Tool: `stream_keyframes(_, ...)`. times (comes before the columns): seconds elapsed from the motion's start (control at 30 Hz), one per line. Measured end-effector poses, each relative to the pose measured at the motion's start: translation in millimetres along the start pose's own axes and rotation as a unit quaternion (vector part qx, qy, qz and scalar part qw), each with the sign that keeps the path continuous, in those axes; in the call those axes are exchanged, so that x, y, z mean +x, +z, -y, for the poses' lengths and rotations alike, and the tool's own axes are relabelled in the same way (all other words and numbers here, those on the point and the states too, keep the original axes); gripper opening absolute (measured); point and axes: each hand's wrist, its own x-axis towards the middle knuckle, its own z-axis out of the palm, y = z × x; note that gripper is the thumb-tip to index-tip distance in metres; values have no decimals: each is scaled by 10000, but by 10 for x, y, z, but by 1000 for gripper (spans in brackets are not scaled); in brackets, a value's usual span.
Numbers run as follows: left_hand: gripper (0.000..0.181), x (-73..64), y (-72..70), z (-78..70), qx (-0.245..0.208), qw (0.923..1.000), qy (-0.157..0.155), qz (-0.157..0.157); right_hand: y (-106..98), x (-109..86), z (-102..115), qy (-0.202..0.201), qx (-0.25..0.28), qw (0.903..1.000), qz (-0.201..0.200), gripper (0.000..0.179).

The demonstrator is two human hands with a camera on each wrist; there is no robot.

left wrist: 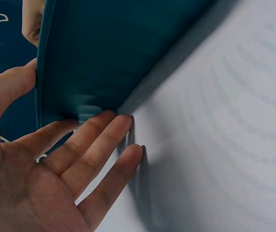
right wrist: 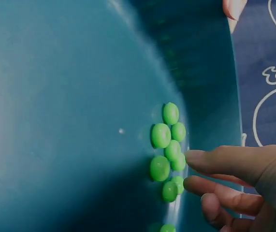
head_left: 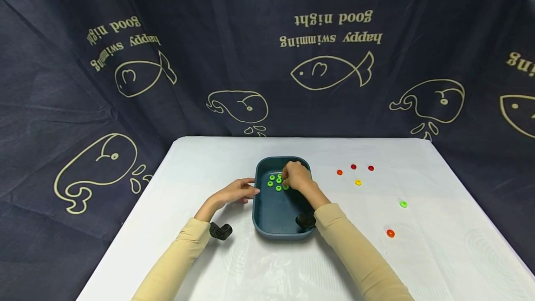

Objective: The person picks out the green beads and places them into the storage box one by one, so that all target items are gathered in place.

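Note:
My right hand (head_left: 296,176) reaches into a dark teal tray (head_left: 257,219), over a cluster of small green rings (head_left: 278,180). In the right wrist view its thumb and index fingertip stand apart, close beside the green rings (right wrist: 161,136); whether either touches one is hard to tell. Part of the cluster is hidden behind this hand in the head view. At the tray's left side is my left hand (head_left: 239,191), its fingers extended. Seen from the left wrist, the thumb is at the rim and fingertips rest against the outer wall of the tray (left wrist: 104,53).
Right of the tray on the white table (head_left: 439,264) lie scattered rings: a green ring (head_left: 403,204), a yellow ring (head_left: 358,182), orange rings (head_left: 390,233) and red rings (head_left: 370,168). A dark printed cloth (head_left: 251,50) hangs behind the table.

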Motion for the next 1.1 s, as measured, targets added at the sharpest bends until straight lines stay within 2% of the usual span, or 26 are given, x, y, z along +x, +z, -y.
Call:
stream_keyframes(0.67, 67, 0, 6, 3, 44, 10000, -37, -49, -233, -11, -53, -255, 852, 9948, -495, 15)
stream_keyframes(1.1, 67, 10, 0, 15, 45, 10000, -19, -25, -479, -138, -133, -157, 1299, 9874, -888, 18)
